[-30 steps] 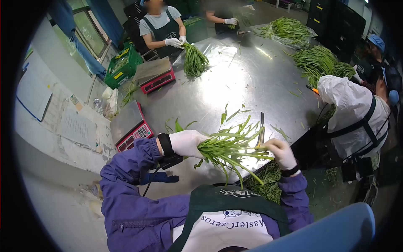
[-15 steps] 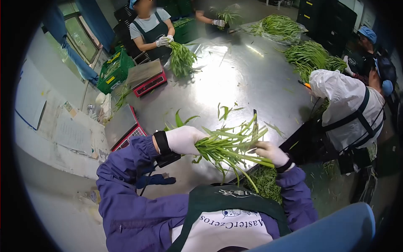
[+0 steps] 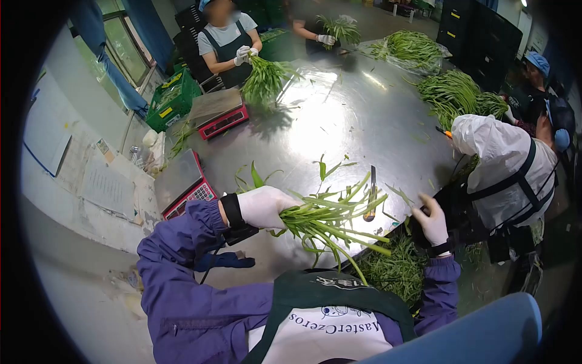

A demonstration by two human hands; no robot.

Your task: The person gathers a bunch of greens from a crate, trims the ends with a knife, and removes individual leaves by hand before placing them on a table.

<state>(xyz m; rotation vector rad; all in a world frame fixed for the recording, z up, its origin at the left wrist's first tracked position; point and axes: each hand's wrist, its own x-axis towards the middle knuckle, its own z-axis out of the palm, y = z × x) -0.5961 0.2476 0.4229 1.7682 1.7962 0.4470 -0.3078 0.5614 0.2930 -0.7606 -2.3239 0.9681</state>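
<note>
My left hand [image 3: 264,206], in a white glove, is closed around a bunch of leafy greens [image 3: 327,221], whose long cut stems fan out to the right over the table's near edge. My right hand [image 3: 431,219] is gloved too, with bare fingertips; it is raised apart from the bunch, its fingers parted and nothing seen in them. Below it, a heap of green trimmings [image 3: 397,264] lies beside the table. A box cutter [image 3: 371,197] rests on the metal tabletop, just beyond the stems. Loose leaves [image 3: 324,170] are scattered behind the bunch.
Two red scales [image 3: 189,188] [image 3: 221,118] stand along the table's left side. Larger piles of greens [image 3: 448,94] lie at the far right. A co-worker in white [image 3: 500,164] is close on my right; others handle greens across the metal table [image 3: 376,130]. A green crate [image 3: 173,100] sits far left.
My right hand has left the stems and moved right, its fingers opening. My left hand keeps its hold on the greens. The box cutter shows more fully now.
</note>
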